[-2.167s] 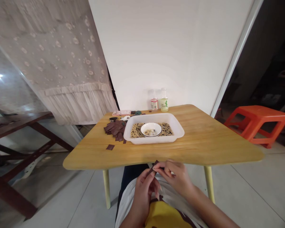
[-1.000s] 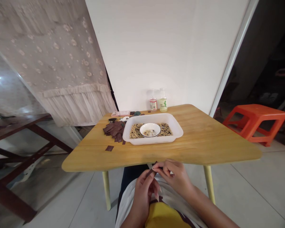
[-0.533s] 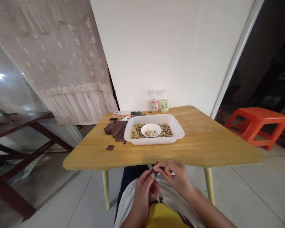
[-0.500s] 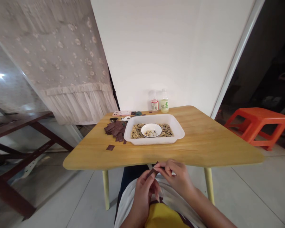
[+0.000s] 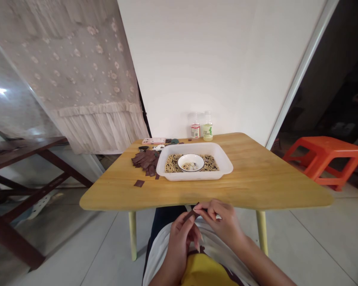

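Just off the table's front edge, above my lap, my left hand (image 5: 181,234) pinches a small dark brown piece (image 5: 191,214) between thumb and fingers. The fingertips of my right hand (image 5: 219,218) are closed on the upper end of the same piece. Beyond my hands, a white plastic tray (image 5: 193,176) holds a mix of pale and dark beads or grains. A small white dish (image 5: 191,163) with a few bits inside rests on them. Left of the tray lies a pile of brown pieces (image 5: 146,160), with a single brown square (image 5: 139,183) nearer the front edge.
Two bottles, one with a red label (image 5: 195,130) and one greenish (image 5: 208,131), stand at the back of the wooden table (image 5: 256,174). A pink phone-like item (image 5: 154,141) lies back left. An orange stool (image 5: 328,147) is at the right, a dark red wooden frame (image 5: 50,159) at the left.
The camera view has shifted very slightly. My hands keep nearly the same pose around the brown piece.
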Action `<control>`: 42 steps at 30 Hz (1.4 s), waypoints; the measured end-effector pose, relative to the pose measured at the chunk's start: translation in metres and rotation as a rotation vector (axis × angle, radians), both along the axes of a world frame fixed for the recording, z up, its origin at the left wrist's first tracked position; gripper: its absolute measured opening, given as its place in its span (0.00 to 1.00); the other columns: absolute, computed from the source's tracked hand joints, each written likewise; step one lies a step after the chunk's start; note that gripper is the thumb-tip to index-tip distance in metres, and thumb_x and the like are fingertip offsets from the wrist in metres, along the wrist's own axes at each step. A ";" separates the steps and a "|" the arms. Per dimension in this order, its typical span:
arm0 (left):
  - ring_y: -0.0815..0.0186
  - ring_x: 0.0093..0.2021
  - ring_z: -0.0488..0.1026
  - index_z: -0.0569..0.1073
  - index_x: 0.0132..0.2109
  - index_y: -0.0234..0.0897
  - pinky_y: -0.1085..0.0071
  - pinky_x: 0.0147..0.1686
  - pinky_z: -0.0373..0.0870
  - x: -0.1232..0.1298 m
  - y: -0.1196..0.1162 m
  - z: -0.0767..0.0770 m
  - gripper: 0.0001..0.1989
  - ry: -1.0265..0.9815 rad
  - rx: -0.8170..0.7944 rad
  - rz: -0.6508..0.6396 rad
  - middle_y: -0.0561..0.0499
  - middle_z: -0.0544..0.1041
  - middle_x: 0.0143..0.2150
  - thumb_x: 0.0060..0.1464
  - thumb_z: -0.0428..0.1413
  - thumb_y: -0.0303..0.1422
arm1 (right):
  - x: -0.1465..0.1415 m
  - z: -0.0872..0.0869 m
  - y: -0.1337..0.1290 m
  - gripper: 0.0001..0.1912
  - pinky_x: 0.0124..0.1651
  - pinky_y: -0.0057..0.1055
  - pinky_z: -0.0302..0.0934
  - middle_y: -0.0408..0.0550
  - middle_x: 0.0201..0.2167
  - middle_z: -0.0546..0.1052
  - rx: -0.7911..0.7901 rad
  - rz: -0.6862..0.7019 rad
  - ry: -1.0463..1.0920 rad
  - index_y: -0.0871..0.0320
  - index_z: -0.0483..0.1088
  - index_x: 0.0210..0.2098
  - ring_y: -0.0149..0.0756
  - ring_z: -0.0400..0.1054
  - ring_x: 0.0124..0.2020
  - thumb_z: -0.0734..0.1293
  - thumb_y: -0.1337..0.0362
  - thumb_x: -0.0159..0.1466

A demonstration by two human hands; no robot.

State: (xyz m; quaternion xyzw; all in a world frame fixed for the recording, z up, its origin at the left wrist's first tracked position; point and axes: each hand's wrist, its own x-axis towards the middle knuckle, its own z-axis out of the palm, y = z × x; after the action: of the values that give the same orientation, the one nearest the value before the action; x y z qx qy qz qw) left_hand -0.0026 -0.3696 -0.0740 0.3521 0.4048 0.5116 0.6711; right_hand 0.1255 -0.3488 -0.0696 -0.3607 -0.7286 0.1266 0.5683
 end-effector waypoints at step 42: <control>0.76 0.12 0.58 0.68 0.31 0.32 0.81 0.11 0.56 -0.002 0.004 -0.006 0.13 -0.038 0.010 -0.015 0.56 0.67 0.13 0.45 0.57 0.39 | 0.000 0.000 0.000 0.18 0.29 0.24 0.61 0.41 0.25 0.76 -0.008 0.030 -0.037 0.57 0.51 0.17 0.29 0.70 0.29 0.64 0.71 0.56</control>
State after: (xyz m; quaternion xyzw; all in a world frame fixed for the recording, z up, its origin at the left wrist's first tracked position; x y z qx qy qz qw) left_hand -0.0043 -0.3658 -0.0800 0.3487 0.3866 0.5153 0.6807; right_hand 0.1256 -0.3489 -0.0693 -0.3543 -0.7439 0.1311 0.5513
